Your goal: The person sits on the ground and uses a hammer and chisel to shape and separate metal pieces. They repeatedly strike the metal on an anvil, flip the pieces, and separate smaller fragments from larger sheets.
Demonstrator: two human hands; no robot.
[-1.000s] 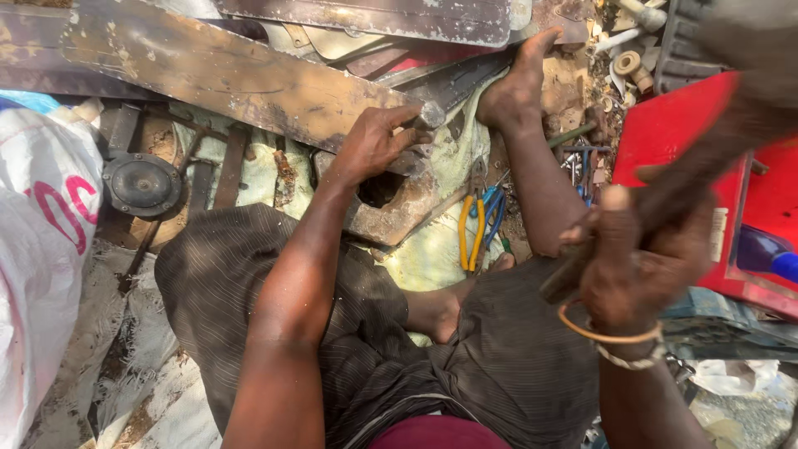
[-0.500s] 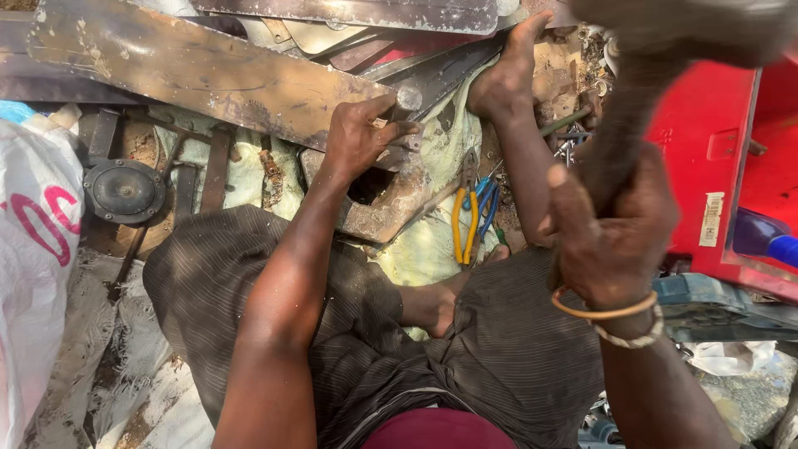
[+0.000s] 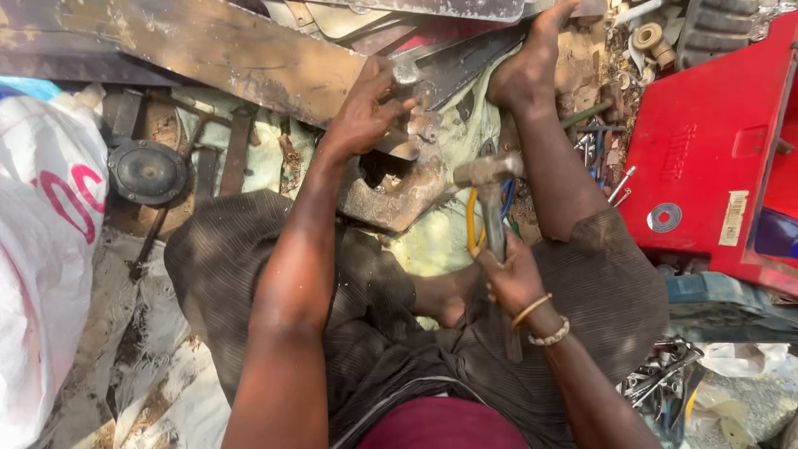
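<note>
At centre frame your left hand pinches a small metal piece, mostly hidden by your fingers, on the rusty metal part, while just right your right hand grips the hammer, its handle end hidden below.

Outdoor spot, hard sunlight, I'm sitting on the ground on pale sheeting. Long rusty steel plate runs across the top. Red metal box on my right, white sack on my left, round black disc beside it. Loose scrap and tools lower right.
</note>
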